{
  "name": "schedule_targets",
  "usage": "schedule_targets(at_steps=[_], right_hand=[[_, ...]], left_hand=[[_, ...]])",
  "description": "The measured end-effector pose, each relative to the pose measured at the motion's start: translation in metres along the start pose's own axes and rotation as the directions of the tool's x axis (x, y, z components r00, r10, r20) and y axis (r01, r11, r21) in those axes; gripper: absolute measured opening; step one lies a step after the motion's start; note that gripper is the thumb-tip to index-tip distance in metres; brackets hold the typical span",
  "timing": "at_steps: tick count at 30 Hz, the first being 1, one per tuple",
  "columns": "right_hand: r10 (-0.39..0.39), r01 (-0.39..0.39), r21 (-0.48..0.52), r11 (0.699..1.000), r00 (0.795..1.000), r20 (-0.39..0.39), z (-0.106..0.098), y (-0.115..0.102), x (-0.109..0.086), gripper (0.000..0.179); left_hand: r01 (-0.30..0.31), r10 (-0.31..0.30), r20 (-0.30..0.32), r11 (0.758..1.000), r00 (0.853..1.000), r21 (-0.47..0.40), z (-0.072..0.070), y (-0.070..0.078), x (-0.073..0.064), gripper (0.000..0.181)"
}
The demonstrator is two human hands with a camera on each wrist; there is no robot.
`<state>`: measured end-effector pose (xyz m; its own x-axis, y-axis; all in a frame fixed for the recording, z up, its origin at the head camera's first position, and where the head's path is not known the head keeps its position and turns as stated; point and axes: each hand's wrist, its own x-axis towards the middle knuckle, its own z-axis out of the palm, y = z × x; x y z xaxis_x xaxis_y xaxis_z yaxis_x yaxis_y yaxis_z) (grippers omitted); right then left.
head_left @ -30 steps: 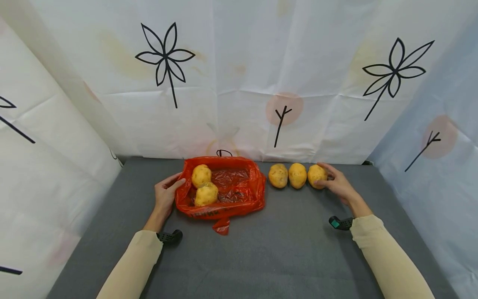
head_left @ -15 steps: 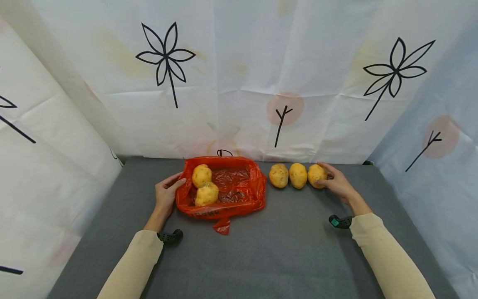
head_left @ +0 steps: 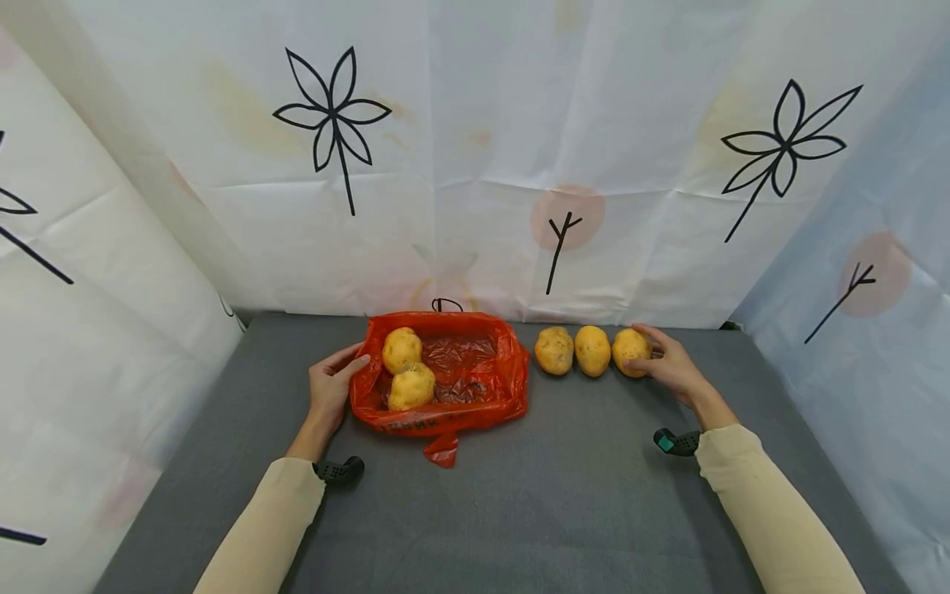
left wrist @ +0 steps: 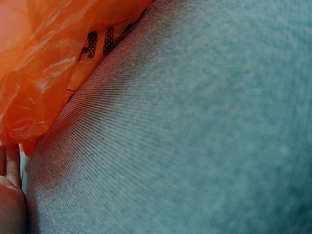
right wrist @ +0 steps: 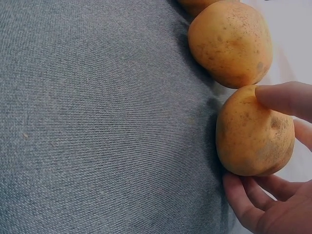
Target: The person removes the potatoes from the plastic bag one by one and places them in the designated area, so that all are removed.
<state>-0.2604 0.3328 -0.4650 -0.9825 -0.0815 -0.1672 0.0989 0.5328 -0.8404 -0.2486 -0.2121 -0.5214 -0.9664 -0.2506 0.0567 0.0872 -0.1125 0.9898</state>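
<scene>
A red plastic bag [head_left: 512, 379] stands with its mouth spread wide, and two potatoes [head_left: 411, 386] lie inside at its left. My left hand [head_left: 330, 388] holds the bag's left side, thumb at the rim and fingers along the outside. In the left wrist view, only part of that hand shows below the orange-red plastic [left wrist: 39, 83]. To the right of the bag, three potatoes sit in a row. My right hand [head_left: 671, 367] grips the rightmost potato [head_left: 627, 353], still resting in the row; in the right wrist view, fingers lie on opposite sides of this potato [right wrist: 253, 139].
The other two row potatoes are the middle one [head_left: 592, 351] and the left one [head_left: 553, 351], close to the bag's right side. A white patterned cloth [head_left: 482, 247] hangs behind the grey table surface [head_left: 519, 511]. A bag flap [head_left: 442, 450] lies in front.
</scene>
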Motion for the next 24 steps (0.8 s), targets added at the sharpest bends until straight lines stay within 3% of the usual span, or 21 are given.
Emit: schedule_targets(at_steps=[16, 24], right_hand=[[0.004, -0.004, -0.014, 1.0, 1.0, -0.009, 0.0, 0.002, 0.0, 0.082], [-0.009, 0.008, -0.036, 0.999, 1.0, -0.026, -0.006, -0.007, -0.004, 0.084]], left_hand=[[-0.005, 0.005, 0.006, 1.0, 1.0, 0.0, 0.001, 0.0, 0.001, 0.042], [-0.008, 0.008, -0.001, 1.0, 1.0, -0.006, 0.0, 0.0, 0.0, 0.041]])
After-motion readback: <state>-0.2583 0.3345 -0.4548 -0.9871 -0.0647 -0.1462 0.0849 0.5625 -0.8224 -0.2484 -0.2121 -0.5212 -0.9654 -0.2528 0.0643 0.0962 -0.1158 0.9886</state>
